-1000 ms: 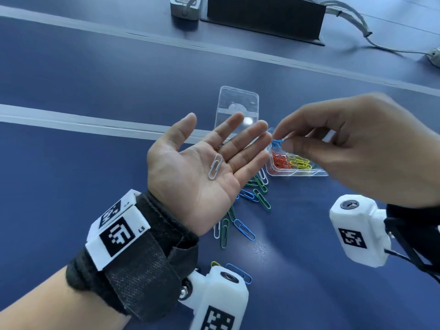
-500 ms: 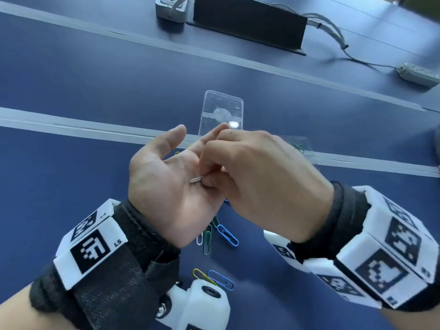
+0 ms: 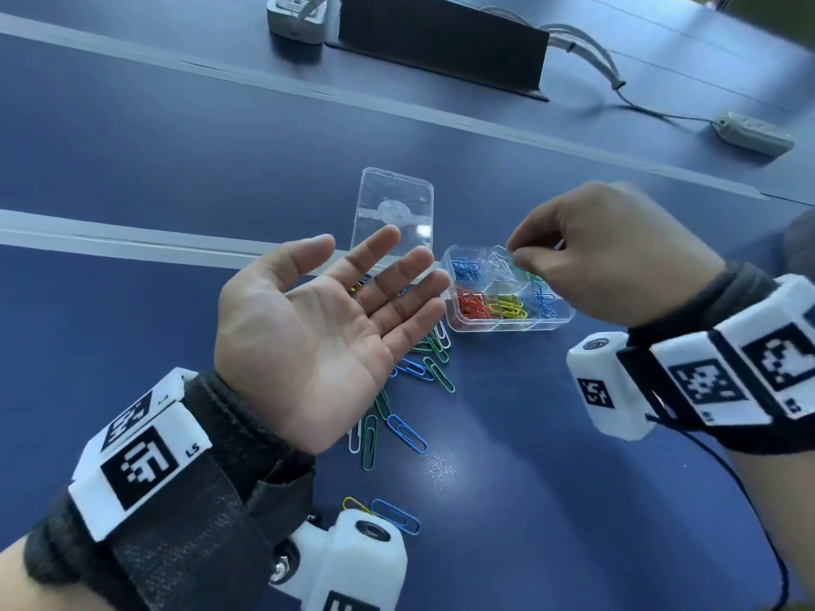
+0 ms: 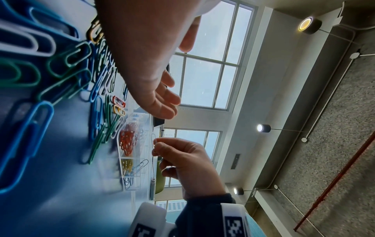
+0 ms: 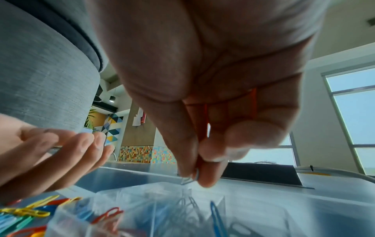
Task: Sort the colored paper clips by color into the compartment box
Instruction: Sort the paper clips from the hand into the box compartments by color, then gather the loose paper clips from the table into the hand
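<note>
My left hand is held palm up over the table with straight fingers and nothing on it. My right hand pinches a white paper clip between thumb and forefinger, just above the back middle compartment of the clear compartment box. That compartment holds white clips; others hold blue, red, yellow and green ones. A loose pile of paper clips, green, blue and white, lies on the blue table under and beside my left hand. In the left wrist view the pinched clip hangs over the box.
The box's clear lid lies flat behind the left hand. A blue clip and a yellow clip lie near my left wrist. A black stand, a cable and a power strip sit at the far edge of the table.
My right hand picked the white clip off my left palm and carried it right, over the box. The left palm, which held the clip, now has nothing on it.
</note>
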`<state>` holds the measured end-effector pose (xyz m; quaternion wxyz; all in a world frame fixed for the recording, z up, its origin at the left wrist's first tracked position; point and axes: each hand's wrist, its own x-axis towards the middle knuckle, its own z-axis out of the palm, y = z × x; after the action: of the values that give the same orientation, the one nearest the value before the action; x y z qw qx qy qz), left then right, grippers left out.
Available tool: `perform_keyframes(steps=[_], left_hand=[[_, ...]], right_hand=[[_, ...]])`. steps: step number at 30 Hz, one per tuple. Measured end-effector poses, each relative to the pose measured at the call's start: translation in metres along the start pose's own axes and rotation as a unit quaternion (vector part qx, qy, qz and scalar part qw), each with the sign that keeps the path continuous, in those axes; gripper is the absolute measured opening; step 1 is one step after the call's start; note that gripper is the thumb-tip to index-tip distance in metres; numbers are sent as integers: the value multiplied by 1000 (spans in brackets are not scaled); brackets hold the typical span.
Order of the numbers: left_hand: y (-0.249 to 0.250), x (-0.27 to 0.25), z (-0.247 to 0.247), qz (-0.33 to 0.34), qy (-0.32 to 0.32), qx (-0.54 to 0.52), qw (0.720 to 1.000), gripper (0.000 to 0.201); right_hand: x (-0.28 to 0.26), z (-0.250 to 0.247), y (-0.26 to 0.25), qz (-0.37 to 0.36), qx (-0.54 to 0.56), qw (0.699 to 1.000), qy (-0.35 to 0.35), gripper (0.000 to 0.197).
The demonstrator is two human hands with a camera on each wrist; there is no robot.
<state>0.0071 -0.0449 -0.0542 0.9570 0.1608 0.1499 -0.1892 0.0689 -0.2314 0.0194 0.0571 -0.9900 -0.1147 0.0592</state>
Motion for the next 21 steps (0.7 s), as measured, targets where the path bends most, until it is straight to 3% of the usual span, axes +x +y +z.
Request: perform_keyframes(steps=[16, 21], left_hand=[[5, 3, -5, 16, -21, 11, 1000, 40], [29, -8, 10, 92, -27, 82, 992, 32]], right_hand=[[-30, -3, 21, 35, 30, 998, -44, 24], [-49, -5, 13, 20, 68, 997, -30, 22]])
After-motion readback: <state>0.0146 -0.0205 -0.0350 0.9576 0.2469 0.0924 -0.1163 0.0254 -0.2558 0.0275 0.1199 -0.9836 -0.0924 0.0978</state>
